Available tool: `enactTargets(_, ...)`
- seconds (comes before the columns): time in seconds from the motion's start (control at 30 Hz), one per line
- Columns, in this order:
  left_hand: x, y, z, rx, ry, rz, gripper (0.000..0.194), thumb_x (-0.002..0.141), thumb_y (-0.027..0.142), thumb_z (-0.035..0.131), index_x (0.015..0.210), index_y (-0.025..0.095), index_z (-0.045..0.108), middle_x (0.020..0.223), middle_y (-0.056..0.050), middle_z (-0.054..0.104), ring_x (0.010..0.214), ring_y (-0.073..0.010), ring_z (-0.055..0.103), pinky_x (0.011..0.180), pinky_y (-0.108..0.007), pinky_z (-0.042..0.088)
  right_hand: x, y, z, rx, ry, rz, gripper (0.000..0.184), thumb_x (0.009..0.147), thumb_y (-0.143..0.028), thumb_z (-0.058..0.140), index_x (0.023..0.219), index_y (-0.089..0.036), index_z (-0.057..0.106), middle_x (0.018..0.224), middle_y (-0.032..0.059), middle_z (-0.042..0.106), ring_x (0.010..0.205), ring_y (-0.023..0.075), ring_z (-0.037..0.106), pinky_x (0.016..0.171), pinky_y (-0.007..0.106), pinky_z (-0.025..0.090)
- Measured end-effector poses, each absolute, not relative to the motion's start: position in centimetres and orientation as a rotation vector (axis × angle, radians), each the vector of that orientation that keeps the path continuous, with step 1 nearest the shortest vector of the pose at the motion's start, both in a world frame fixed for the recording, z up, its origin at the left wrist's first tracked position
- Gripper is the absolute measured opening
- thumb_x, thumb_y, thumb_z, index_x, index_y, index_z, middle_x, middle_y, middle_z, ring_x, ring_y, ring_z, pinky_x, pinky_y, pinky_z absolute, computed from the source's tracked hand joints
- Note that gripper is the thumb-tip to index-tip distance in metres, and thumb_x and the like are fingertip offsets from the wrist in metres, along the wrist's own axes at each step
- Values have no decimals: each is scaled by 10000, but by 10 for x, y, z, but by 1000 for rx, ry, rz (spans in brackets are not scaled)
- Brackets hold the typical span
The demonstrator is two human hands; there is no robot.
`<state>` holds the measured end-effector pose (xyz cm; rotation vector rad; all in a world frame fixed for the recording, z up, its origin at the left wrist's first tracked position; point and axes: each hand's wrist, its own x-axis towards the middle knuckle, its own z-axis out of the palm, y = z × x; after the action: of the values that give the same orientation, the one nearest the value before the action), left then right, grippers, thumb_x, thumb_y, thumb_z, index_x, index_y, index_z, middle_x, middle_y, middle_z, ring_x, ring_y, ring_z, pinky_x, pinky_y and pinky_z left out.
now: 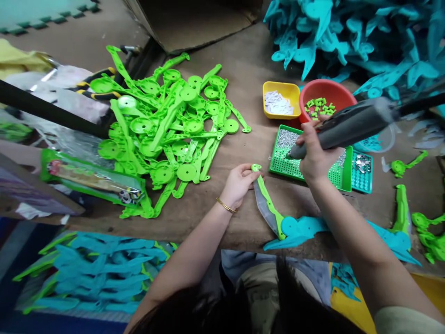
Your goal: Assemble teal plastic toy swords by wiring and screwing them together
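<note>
Brown worktop (pixel 239 144) spreads before you, with an open cardboard box (pixel 198 25) at its far edge and a large heap of blue pieces (pixel 313 35) at the far right. Your left hand (pixel 239 186) is near the front edge, and its thumb and fingers are pinched together on the upper end of a green strip (pixel 267 197). Along this strip lies a clear blade-like piece (pixel 264 213), and its lower end meets a blue part (pixel 301 230), which rests at the front edge of the table and passes toward your right forearm; whether they are fastened, one cannot tell. Your right hand (pixel 318 157) is closed around a grey power driver (pixel 351 130), whose tip is over the green perforated tray (pixel 295 162) with small silver screws (pixel 287 138); if the tip touches them, it is not clear. Just behind this tray stand a yellow dish (pixel 267 112) of white bits and a red bowl (pixel 347 93) with small green bits. To your left is piled a big heap of green parts (pixel 187 95), and beside it lies a green-edged package (pixel 93 178).
</note>
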<state>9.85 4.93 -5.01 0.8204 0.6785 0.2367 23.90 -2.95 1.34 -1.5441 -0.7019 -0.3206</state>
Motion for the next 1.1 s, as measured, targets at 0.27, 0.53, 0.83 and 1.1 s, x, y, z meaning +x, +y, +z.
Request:
enactTargets(0.27, 101, 42, -64, 833, 602, 276, 383, 598, 259, 808, 901, 120, 619, 695, -22, 691, 609, -143, 643, 634, -264, 521, 184, -10, 26, -1383, -750, -125, 270, 847, -345, 584, 1073, -268, 457, 878, -16, 565, 557, 76, 553, 532, 259, 515)
enactTargets(0.53, 103, 41, -65, 826, 590, 293, 350, 593, 253, 812, 855, 130, 616, 665, -3, 680, 596, -118, 618, 585, -216, 468, 178, 2, 9, -1271, -702, -16, 300, 749, -308, 689, 970, -238, 499, 762, -43, 537, 510, 70, 518, 480, 235, 470)
enactTargets(0.83, 103, 41, -58, 851, 589, 356, 380, 571, 280, 816, 866, 137, 624, 647, 10, 675, 592, -116, 615, 566, -206, 470, 192, 1, 15, -1380, -741, -102, 267, 779, -403, 683, 918, -236, 528, 742, -35, 555, 527, 87, 549, 502, 260, 505)
enactTargets(1.1, 103, 47, -50, 752, 745, 525, 318, 652, 187, 704, 951, 111, 626, 795, -34, 687, 691, -122, 638, 672, -240, 511, 241, -33, 9, -1520, -669, -338, 316, 882, -451, 545, 1101, -224, 553, 900, 16, 585, 574, 99, 577, 622, 321, 567)
